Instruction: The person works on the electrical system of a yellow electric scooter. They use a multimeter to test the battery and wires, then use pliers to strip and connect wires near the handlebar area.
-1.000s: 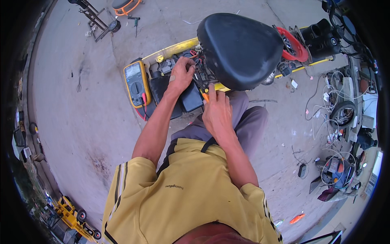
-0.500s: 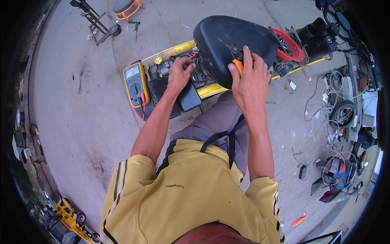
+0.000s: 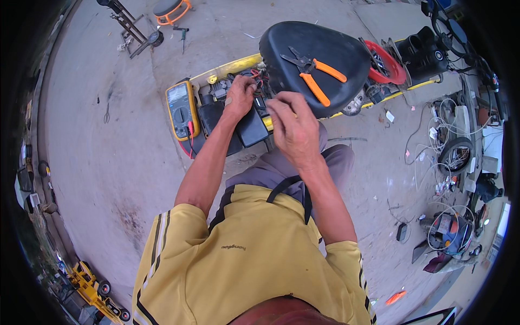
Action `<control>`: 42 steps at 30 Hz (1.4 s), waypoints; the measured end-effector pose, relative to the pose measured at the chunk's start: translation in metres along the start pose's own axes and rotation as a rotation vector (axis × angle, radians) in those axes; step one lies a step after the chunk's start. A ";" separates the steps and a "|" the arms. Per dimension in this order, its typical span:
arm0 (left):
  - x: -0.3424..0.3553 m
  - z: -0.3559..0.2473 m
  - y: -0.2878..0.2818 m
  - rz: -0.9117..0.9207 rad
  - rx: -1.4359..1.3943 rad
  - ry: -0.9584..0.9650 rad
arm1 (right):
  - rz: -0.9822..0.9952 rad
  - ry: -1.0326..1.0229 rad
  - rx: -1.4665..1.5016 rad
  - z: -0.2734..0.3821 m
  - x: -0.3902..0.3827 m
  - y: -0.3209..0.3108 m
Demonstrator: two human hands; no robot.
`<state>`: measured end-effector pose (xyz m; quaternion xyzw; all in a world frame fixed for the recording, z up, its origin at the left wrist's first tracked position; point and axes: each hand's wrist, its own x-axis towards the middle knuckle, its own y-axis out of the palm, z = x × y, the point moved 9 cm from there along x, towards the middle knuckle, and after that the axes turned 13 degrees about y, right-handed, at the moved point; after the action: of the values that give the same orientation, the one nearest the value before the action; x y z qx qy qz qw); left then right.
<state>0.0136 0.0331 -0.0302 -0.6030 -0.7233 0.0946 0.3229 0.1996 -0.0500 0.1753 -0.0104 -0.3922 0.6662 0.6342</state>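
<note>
Orange-handled pliers [image 3: 307, 67] are laid on the black seat [image 3: 346, 51], handles spread, touched by neither hand. The left hand [image 3: 240, 100] is held at the red wires [image 3: 257, 73], fingers curled; whether a wire is pinched cannot be told. The right hand [image 3: 295, 127] is raised just beside the seat's near edge, fingers bent toward the thumb; whether anything thin is gripped cannot be told. A yellow multimeter [image 3: 182, 111] is placed left of the black box [image 3: 253, 129], well apart from the pliers.

Left hand [image 3: 241, 98] forward — fingers curled, right hand [image 3: 295, 127] near it — knuckles bent
</note>
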 end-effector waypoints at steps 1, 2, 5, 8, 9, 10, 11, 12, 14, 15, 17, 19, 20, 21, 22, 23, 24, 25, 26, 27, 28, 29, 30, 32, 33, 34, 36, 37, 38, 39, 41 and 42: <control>0.000 0.002 0.003 0.024 -0.013 -0.002 | 0.038 0.037 0.035 -0.005 -0.007 0.020; 0.000 0.005 0.003 0.046 -0.022 -0.004 | 0.094 0.094 0.073 -0.017 -0.012 0.041; -0.001 0.006 0.000 0.065 -0.033 0.032 | 0.094 0.171 0.087 -0.068 -0.018 0.093; 0.001 -0.005 0.000 0.082 -0.009 0.018 | 0.074 0.216 -0.034 -0.097 -0.012 0.118; -0.001 -0.004 -0.003 0.082 -0.012 -0.005 | 0.088 0.228 -0.058 -0.106 -0.009 0.130; -0.001 -0.004 -0.003 0.088 -0.022 -0.023 | 0.096 0.244 -0.089 -0.115 -0.005 0.137; -0.001 -0.004 -0.002 0.094 -0.032 -0.041 | 0.103 0.260 -0.119 -0.124 -0.002 0.144; 0.001 -0.008 -0.005 0.059 -0.026 0.026 | 0.064 0.195 -0.162 -0.125 0.003 0.144; -0.002 -0.002 -0.004 0.059 -0.030 -0.010 | 0.109 0.181 -0.161 -0.137 0.005 0.148; -0.004 -0.003 -0.004 0.062 -0.035 -0.028 | 0.131 0.177 -0.162 -0.140 0.005 0.148; -0.003 -0.007 -0.004 0.098 -0.014 -0.033 | 0.090 0.128 -0.197 -0.140 0.004 0.146; -0.004 -0.013 -0.002 0.125 -0.017 -0.033 | 0.120 0.120 -0.273 -0.143 0.002 0.146; -0.003 -0.016 -0.002 0.132 -0.016 -0.029 | 0.099 0.132 -0.255 -0.145 0.002 0.146; -0.003 -0.018 -0.002 0.135 -0.013 -0.027 | 0.081 0.140 -0.235 -0.145 0.002 0.146; -0.003 -0.019 -0.001 0.138 -0.010 -0.026 | 0.064 0.149 -0.215 -0.146 0.001 0.145; -0.002 -0.020 -0.001 0.136 -0.015 -0.009 | 0.051 0.149 -0.230 -0.147 0.002 0.145; 0.000 -0.020 0.000 0.133 -0.018 0.006 | 0.039 0.148 -0.244 -0.144 0.004 0.143; 0.001 -0.020 -0.001 0.130 -0.021 0.020 | 0.028 0.148 -0.257 -0.142 0.005 0.141; -0.001 -0.019 -0.001 0.134 -0.017 0.007 | 0.027 0.148 -0.248 -0.142 0.004 0.143; 0.000 -0.019 0.000 0.138 -0.017 -0.001 | 0.021 0.148 -0.243 -0.144 0.004 0.143; 0.000 -0.020 0.000 0.143 -0.017 -0.010 | 0.015 0.148 -0.239 -0.145 0.004 0.143; 0.000 -0.022 0.001 0.143 -0.021 -0.015 | 0.019 0.155 -0.234 -0.148 0.004 0.144; 0.000 -0.021 0.000 0.142 -0.022 -0.021 | 0.025 0.161 -0.226 -0.149 0.004 0.145; -0.001 -0.021 0.001 0.143 -0.026 -0.021 | 0.030 0.173 -0.218 -0.151 0.003 0.147; -0.001 -0.020 0.001 0.144 -0.026 -0.012 | 0.029 0.176 -0.218 -0.149 0.003 0.145; -0.001 -0.020 0.001 0.145 -0.027 -0.002 | 0.027 0.180 -0.218 -0.148 0.003 0.144; -0.001 -0.019 0.000 0.140 -0.038 -0.001 | 0.045 0.205 -0.209 -0.147 0.004 0.145; 0.000 -0.019 -0.001 0.137 -0.044 0.001 | 0.053 0.218 -0.205 -0.147 0.005 0.145; -0.001 -0.019 -0.001 0.142 -0.039 -0.011 | 0.081 0.225 -0.185 -0.150 0.003 0.147; -0.002 -0.017 -0.001 0.145 -0.031 -0.019 | 0.106 0.230 -0.163 -0.152 0.003 0.148; 0.000 -0.014 -0.001 0.141 -0.031 -0.009 | 0.114 0.210 -0.158 -0.155 0.005 0.147; -0.001 -0.014 -0.003 0.130 -0.036 0.001 | 0.104 0.187 -0.171 -0.150 0.003 0.143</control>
<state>0.0194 0.0285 -0.0186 -0.6546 -0.6839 0.1022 0.3055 0.1554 0.0451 -0.0036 -0.1468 -0.3859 0.6585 0.6292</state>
